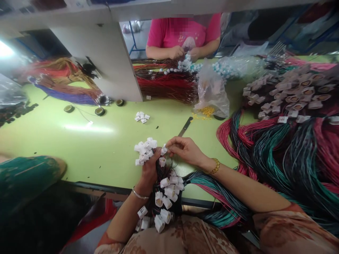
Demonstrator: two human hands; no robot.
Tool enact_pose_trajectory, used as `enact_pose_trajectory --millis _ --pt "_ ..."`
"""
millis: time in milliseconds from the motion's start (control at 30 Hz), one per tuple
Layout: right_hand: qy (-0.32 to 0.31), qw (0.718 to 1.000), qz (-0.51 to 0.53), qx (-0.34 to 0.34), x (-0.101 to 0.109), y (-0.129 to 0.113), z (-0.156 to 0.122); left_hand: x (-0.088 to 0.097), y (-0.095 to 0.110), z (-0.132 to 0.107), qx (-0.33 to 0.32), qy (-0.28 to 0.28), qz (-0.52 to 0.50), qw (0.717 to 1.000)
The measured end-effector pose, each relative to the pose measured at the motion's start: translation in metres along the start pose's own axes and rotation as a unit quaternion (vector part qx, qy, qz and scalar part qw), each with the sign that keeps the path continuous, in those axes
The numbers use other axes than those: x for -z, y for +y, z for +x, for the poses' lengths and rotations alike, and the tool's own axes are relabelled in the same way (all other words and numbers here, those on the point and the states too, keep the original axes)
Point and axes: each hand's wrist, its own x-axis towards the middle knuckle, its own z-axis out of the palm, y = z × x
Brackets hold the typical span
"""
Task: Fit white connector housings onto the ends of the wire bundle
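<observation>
A: What do the hands hold, seen from here?

B: The left hand (pixel 150 167) is closed round a bundle of thin dark wires (pixel 160 173); a small white plastic connector (pixel 164 150) sits between the left thumb and the right hand (pixel 167 148), whose fingertips pinch its right side; whether they pinch a wire too, I cannot tell.

A: And around the fingers?

B: Just left of the left fingers, a cluster of boxy white plastic connectors (pixel 145 146); below them, a second, hanging cluster of white plastic connectors (pixel 169 188) at the table edge; beyond the right fingers, a flat grey blade with a black handle (pixel 188 122); farther off, small yellow pieces (pixel 206 112) by a clear plastic bag (pixel 213 88).

A: What might go wrong?

B: The hanging cluster could drag the wires down, should the left grip slacken; the small connector could slip, were the pinch off-centre; crowded wires could tangle, if turned together; a careless reach beyond the right fingers could meet the blade.
</observation>
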Motion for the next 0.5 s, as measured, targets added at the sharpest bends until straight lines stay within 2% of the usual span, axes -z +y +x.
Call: enact_pose_trajectory --millis 133,200,300,400,500 --pt "0.036 0.989 -0.109 0.096 -0.004 0.0 -0.004 0.001 -0.001 0.0 0.026 -0.014 -0.01 1.0" --pt "0.061 0.97 -0.171 0.162 -0.005 0.002 -0.004 0.002 -0.002 0.0 0.029 -0.016 -0.01 0.999" --pt "0.065 0.942 -0.229 0.237 -0.007 0.003 -0.004 0.003 -0.003 0.0 0.026 -0.017 -0.013 0.999" --pt "0.076 0.928 -0.25 0.264 -0.011 0.004 -0.005 0.003 -0.003 0.001 0.015 -0.019 -0.027 0.999" --pt "0.096 0.927 -0.257 0.257 -0.013 0.004 -0.007 0.003 -0.003 0.002 0.023 -0.028 -0.035 0.999"
